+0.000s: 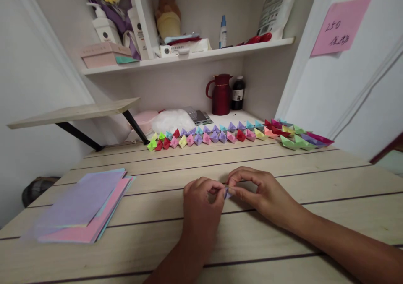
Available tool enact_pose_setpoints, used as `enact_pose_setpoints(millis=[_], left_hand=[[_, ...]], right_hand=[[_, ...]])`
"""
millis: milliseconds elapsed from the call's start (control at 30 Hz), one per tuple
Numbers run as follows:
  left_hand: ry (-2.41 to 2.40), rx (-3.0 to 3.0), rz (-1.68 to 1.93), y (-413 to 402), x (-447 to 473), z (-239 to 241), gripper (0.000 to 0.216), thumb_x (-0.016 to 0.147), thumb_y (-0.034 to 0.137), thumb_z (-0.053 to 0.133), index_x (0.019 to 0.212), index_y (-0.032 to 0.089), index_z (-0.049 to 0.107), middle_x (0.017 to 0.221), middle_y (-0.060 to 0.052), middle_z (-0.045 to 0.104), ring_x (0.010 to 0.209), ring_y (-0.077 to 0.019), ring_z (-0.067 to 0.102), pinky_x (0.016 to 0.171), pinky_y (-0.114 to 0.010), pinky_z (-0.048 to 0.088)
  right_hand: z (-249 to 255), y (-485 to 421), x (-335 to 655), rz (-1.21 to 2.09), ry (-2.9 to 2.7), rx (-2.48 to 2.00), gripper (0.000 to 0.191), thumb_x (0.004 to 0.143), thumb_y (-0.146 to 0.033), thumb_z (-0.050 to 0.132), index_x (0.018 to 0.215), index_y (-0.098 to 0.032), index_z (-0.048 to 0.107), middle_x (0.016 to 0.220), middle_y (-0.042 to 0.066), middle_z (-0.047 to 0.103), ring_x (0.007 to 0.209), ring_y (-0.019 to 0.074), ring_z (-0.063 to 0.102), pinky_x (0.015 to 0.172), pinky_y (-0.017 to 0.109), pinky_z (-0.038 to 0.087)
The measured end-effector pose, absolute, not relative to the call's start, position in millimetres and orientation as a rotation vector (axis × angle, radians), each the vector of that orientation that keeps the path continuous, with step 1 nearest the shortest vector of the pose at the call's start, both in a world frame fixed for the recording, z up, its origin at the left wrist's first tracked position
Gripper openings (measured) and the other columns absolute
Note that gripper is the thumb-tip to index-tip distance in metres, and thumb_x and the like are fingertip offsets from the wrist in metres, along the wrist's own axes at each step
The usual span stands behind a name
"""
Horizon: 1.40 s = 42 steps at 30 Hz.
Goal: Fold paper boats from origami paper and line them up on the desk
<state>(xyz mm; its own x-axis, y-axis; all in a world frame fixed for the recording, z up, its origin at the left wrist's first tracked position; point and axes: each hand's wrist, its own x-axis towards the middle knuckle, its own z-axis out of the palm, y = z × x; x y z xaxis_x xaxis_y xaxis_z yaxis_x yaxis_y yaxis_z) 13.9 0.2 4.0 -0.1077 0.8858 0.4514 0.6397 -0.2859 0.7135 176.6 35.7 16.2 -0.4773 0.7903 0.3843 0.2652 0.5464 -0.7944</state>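
Note:
Between my two hands, just above the middle of the slatted table (151, 238), is a small folded piece of purple paper (227, 193). My left hand (204, 196) pinches its left side between thumb and forefinger. On the other side, the thumb and forefinger of my right hand (255, 189) are closed on it too. Fingers cover most of the paper, so its folded shape cannot be made out. Behind my hands stand rows of small folded paper boats (215, 136) in many colours.
A stack of coloured paper sheets (85, 200), purple on top, lies at the left. A raised wooden shelf (78, 111) on black legs stands behind it. At the back are a dark red jug (221, 94), a dark bottle (238, 93) and a clear plastic bag (173, 121).

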Motion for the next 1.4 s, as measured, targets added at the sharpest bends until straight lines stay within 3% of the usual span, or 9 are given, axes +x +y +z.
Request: enact_pose_setpoints(millis=[500, 833, 1267, 1400], left_hand=[[1.728, 1.97, 1.314, -2.0, 19.0, 2.6, 0.015, 0.064, 0.007, 0.056, 0.058, 0.021, 0.055, 0.06, 0.004, 0.063, 0.062, -0.0134, 0.059, 0.068, -0.026, 0.045], [1.75, 1.74, 1.329, -3.3, 20.4, 5.5, 0.015, 0.064, 0.011, 0.053, 0.053, 0.021, 0.052, 0.051, 0.005, 0.057, 0.05, -0.0107, 0.054, 0.052, -0.021, 0.042], [1.793, 1.395, 1.343, -0.9, 9.7, 10.4, 0.013, 0.065, 0.01, 0.053, 0.056, 0.02, 0.055, 0.053, 0.003, 0.06, 0.052, -0.0129, 0.057, 0.05, -0.021, 0.042], [1.838, 1.608, 1.395, -2.2, 8.6, 7.0, 0.014, 0.065, 0.009, 0.052, 0.058, 0.02, 0.054, 0.055, 0.003, 0.06, 0.055, -0.0136, 0.059, 0.055, -0.023, 0.044]], right_hand=[[16.4, 31.0, 173.3, 0.748, -2.065, -0.835, 0.008, 0.08, -0.015, 0.059, 0.08, -0.022, 0.063, 0.09, 0.004, 0.068, 0.088, 0.0207, 0.062, 0.077, 0.032, 0.047], [19.8, 33.0, 173.8, 1.0, -1.978, -0.833, 0.006, 0.078, -0.016, 0.06, 0.077, -0.02, 0.065, 0.091, 0.004, 0.069, 0.089, 0.0212, 0.063, 0.082, 0.033, 0.049], [15.9, 44.2, 179.4, 1.035, -1.922, -0.868, 0.004, 0.079, -0.02, 0.058, 0.077, -0.019, 0.061, 0.092, 0.006, 0.067, 0.092, 0.0218, 0.061, 0.077, 0.033, 0.051], [13.2, 45.6, 180.1, 0.991, -1.895, -0.911, 0.007, 0.082, -0.025, 0.058, 0.087, -0.02, 0.061, 0.093, 0.006, 0.066, 0.091, 0.0213, 0.061, 0.078, 0.034, 0.052]])
